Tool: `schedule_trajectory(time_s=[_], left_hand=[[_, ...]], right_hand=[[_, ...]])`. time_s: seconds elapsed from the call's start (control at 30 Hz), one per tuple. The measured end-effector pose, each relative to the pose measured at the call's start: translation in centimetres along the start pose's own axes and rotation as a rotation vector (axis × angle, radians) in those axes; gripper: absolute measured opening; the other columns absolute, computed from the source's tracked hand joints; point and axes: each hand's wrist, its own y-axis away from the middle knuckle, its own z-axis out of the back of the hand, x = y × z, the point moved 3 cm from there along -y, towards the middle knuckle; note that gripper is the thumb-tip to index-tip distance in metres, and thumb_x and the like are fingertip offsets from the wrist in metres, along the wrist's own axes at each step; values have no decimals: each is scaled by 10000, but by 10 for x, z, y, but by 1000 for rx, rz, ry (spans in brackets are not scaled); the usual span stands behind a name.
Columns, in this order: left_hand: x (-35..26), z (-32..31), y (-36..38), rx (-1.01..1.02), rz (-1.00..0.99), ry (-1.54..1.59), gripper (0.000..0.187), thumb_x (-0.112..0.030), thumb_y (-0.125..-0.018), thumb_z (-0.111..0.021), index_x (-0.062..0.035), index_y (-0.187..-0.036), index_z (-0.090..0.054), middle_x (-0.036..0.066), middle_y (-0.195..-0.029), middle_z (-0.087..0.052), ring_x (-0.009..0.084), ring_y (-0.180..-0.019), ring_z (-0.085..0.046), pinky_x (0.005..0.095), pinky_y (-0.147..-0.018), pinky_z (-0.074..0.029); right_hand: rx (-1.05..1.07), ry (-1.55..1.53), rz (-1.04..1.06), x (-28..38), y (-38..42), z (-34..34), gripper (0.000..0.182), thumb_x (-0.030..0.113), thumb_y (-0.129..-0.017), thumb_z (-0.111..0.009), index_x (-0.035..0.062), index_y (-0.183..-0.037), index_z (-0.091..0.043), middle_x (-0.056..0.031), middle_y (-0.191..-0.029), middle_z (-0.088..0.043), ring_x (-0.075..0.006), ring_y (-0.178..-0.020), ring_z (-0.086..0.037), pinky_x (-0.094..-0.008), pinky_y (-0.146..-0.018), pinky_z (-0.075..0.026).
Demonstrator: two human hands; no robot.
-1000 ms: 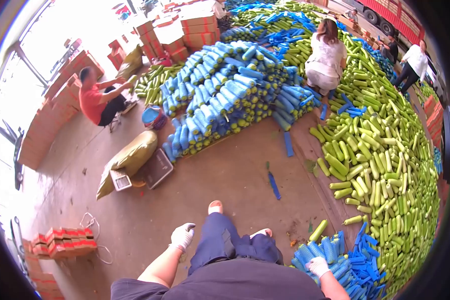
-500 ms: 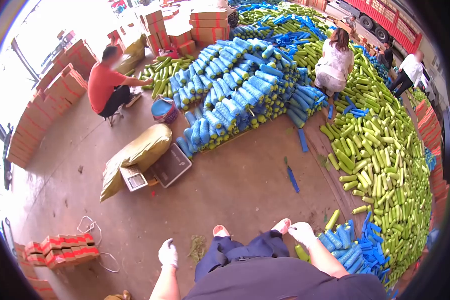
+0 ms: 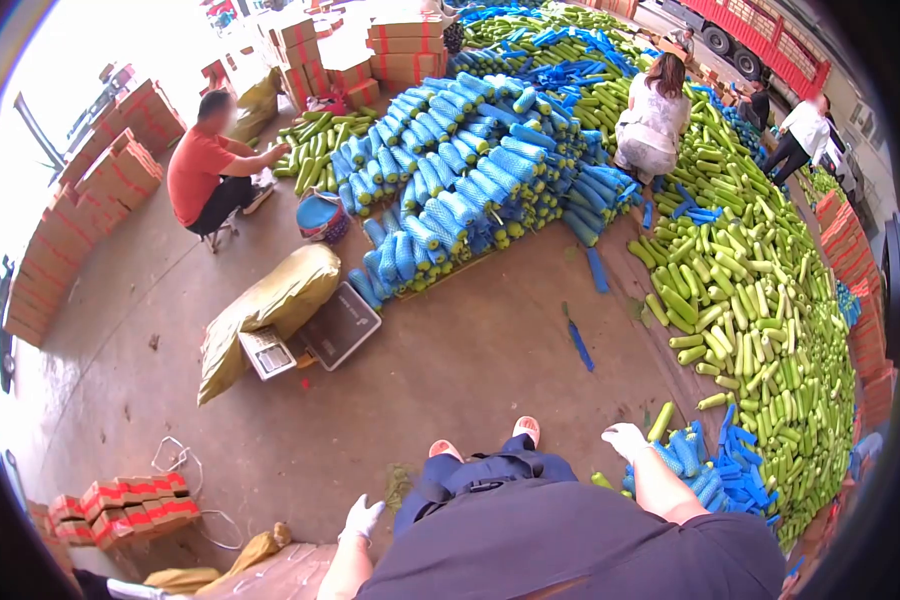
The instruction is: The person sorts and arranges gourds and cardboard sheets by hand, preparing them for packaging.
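My left hand [image 3: 363, 516], in a white glove, hangs beside my left hip with its fingers apart and nothing in it. My right hand [image 3: 625, 440], also gloved in white, is held out to my right, empty, with its fingers loosely extended. It is nearest to a single long green squash [image 3: 661, 421] on the floor and a small heap of squash in blue foam net sleeves [image 3: 685, 455]. Loose blue net sleeves [image 3: 740, 465] lie beside that heap. Neither hand appears to touch the produce.
Ahead is a large stack of blue-sleeved squash [image 3: 470, 190]; bare squash [image 3: 740, 300] spread along the right. A floor scale [image 3: 342, 325] stands by a tan sack [image 3: 285, 290]. A person in red [image 3: 202, 170] sits left; another [image 3: 653, 120] crouches ahead. Bundled cartons [image 3: 125, 510] lie lower left.
My view has shifted, and more of the tan material at the lower left shows. My left hand has swung lower and its fingers have spread. My right hand has moved outward, with my feet repositioned.
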Motion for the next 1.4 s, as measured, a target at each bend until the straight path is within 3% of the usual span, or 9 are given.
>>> schedule_trajectory(time_s=[0.37, 0.53, 0.57, 0.77, 0.87, 0.93, 1.27, 1.33, 1.4], left_hand=[[-103, 7, -37, -236, -242, -7, 571, -299, -788, -640, 4, -1248, -490, 187, -1222, -548, 280, -1142, -527, 343, -968, -403], [-105, -3, -51, -323, -306, 134, 310, -225, -807, -631, -21, -1041, -642, 142, -938, -672, 225, -881, -640, 310, -816, -484], [-117, -3, -42, -324, -316, 128, 310, -225, -807, -631, -21, -1041, -642, 142, -938, -672, 225, -881, -640, 310, -816, -484], [-110, -14, -59, -438, -314, 108, 210, -128, -801, -545, -61, -941, -686, 137, -866, -673, 209, -706, -655, 314, -715, -508], [-140, -12, -35, -463, -324, -46, 229, -112, -784, -533, -68, -948, -687, 130, -858, -676, 220, -741, -655, 319, -727, -508], [-128, -18, -51, -435, -283, 25, 233, -132, -781, -532, -97, -945, -692, 118, -854, -675, 237, -764, -652, 334, -740, -505], [-136, -18, -19, -563, -353, -119, 224, -158, -774, -544, -148, -917, -716, 119, -861, -677, 265, -806, -658, 350, -807, -501], [-139, -18, -8, -300, -149, 55, 357, -217, -772, -608, -142, -1120, -637, 161, -1000, -657, 272, -973, -625, 341, -883, -466], [-137, -33, -4, -377, 2, -233, 499, -269, -752, -650, -131, -1219, -543, 191, -1103, -602, 288, -1070, -566, 339, -929, -432]], right_hand=[[-166, 284, -180, -110, 3, 27, 453, 462, -752, -616, 24, -848, -687, -197, -903, -651, -338, -878, -622, -390, -793, -478], [-159, 264, -309, -185, -13, 7, 450, 434, -780, -552, 17, -896, -677, -185, -975, -642, -330, -944, -612, -379, -828, -475], [-245, 175, -280, -214, -29, -10, 389, 425, -783, -549, 67, -774, -699, -127, -765, -669, -268, -738, -640, -361, -692, -488], [-192, 195, -167, -167, -30, -8, 327, 389, -774, -586, 83, -750, -699, -101, -704, -662, -242, -682, -635, -364, -645, -480], [-198, 85, -92, -144, -31, 4, 297, 351, -763, -620, 64, -737, -694, -96, -679, -654, -226, -636, -619, -356, -617, -470], [-170, 10, -83, -124, -34, 18, 344, 387, -778, -586, 61, -819, -688, -151, -842, -661, -315, -800, -628, -400, -720, -481], [-130, 151, -87, -111, -44, 34, 357, 416, -767, -603, 72, -746, -696, -112, -719, -660, -241, -653, -624, -363, -635, -472], [-128, 201, -57, -112, -47, 32, 359, 420, -768, -600, 75, -747, -696, -110, -721, -661, -240, -653, -624, -361, -636, -473], [-124, 250, -28, -111, -49, 30, 361, 423, -769, -597, 77, -748, -697, -108, -724, -662, -240, -653, -625, -360, -637, -475]])
